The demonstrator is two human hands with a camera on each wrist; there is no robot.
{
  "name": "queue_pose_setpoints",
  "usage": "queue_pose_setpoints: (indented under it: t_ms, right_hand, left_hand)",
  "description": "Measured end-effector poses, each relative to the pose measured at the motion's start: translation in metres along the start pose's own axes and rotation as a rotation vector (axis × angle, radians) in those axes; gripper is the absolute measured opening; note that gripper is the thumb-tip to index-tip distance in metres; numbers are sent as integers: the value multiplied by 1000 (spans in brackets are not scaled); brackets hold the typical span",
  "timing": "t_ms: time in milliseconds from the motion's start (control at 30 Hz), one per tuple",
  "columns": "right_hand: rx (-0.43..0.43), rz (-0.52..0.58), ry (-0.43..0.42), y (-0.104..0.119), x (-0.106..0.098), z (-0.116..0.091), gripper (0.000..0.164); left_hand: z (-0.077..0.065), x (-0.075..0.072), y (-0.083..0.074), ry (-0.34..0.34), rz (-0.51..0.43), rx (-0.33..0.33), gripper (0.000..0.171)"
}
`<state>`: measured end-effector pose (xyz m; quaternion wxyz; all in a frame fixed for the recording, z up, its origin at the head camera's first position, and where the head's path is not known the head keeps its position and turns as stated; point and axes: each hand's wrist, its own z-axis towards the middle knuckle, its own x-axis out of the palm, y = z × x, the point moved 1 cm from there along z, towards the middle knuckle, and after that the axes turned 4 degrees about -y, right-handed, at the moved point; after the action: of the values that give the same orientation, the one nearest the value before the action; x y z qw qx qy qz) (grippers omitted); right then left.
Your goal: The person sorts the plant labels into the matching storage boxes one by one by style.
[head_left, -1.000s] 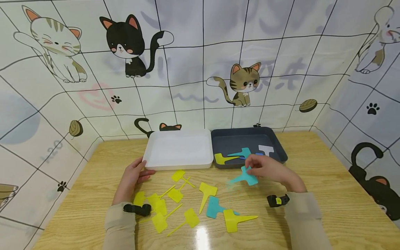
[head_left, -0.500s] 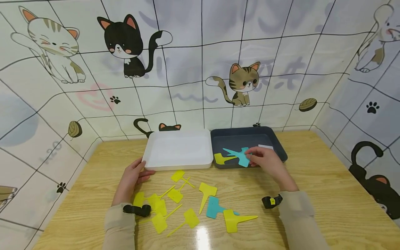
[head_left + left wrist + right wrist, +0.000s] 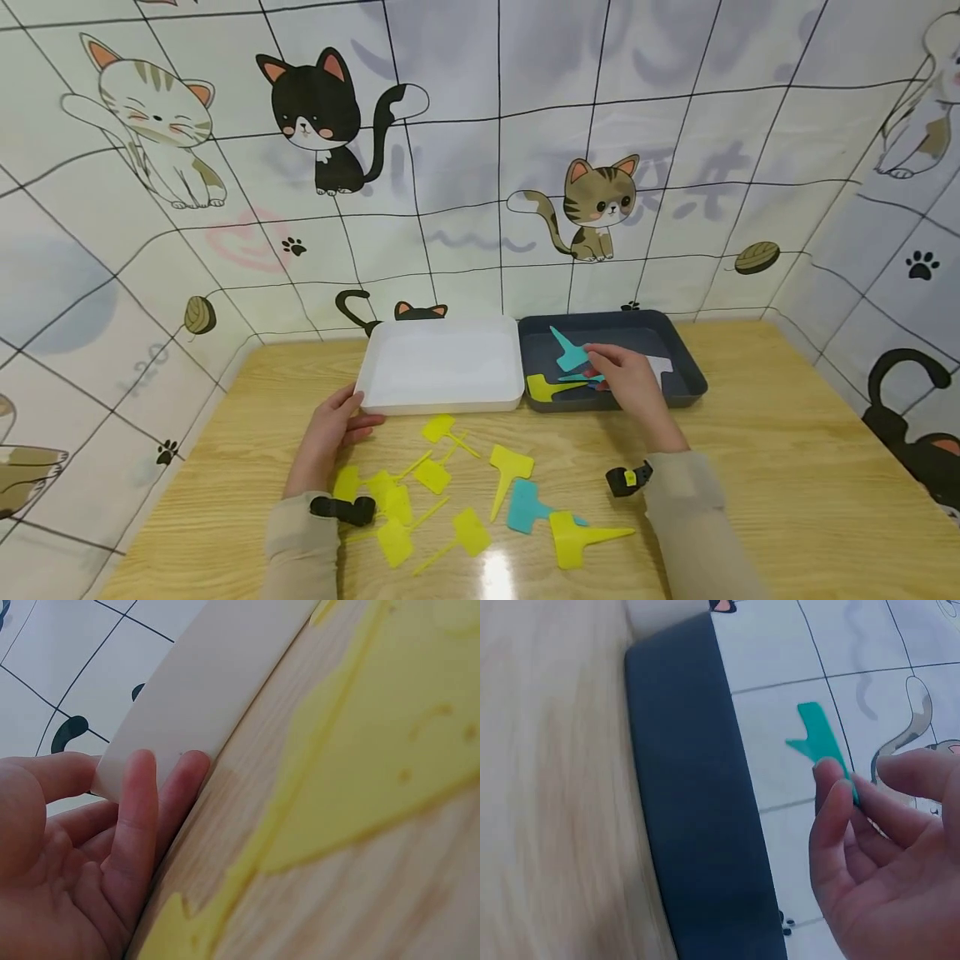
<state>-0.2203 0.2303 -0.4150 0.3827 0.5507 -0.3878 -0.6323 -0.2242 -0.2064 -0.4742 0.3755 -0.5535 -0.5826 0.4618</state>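
In the head view my left hand (image 3: 330, 429) holds the near left corner of the white tray (image 3: 442, 407), with fingers against its front wall in the left wrist view. Over the dark grey tray (image 3: 637, 335), my right hand (image 3: 633, 390) pinches a turquoise T-shaped plant label (image 3: 572, 358) between thumb and fingertips, its other end sticking out to the upper left. Lying in the dark tray are a yellow plant label (image 3: 547, 388), another turquoise one, partly covered by my fingers, and a white label (image 3: 660, 365).
Several yellow plant labels (image 3: 395, 542) lie scattered on the wooden table (image 3: 772, 467) before the white tray, some overlapping. A turquoise label (image 3: 527, 506) lies partly under a yellow one (image 3: 570, 542). A cat-patterned cloth wall (image 3: 465, 250) stands right behind both trays.
My right hand has lifted the turquoise label from in front of the dark tray to above it, and the label has turned. My left hand stays at the white tray; the head view has shifted slightly.
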Motion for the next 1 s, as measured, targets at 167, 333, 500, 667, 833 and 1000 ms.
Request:
queue_pose_setpoints:
  t_ms: [167,333,500,667,833,1000]
  right_hand:
    - [20,16,-17,2,13,8,41]
    - [56,-7,-20,3,25,15,42]
    - [72,-34,18,2,35,20,42]
    - [42,-125,23,-7,33,24,40]
    - [11,-247,53,-12,31,26,40]
    - [-22,-313,117,-14,32,29,41]
  left_hand:
    - [2,2,0,-16,7,-1,57]
    - [1,3,0,-18,9,2,55]
    - [0,1,1,-27,14,-5,55]
    - [0,2,2,-33,20,-8,57]
    - [0,2,3,-31,10,0,56]
    - [1,2,3,-42,15,-18,58]
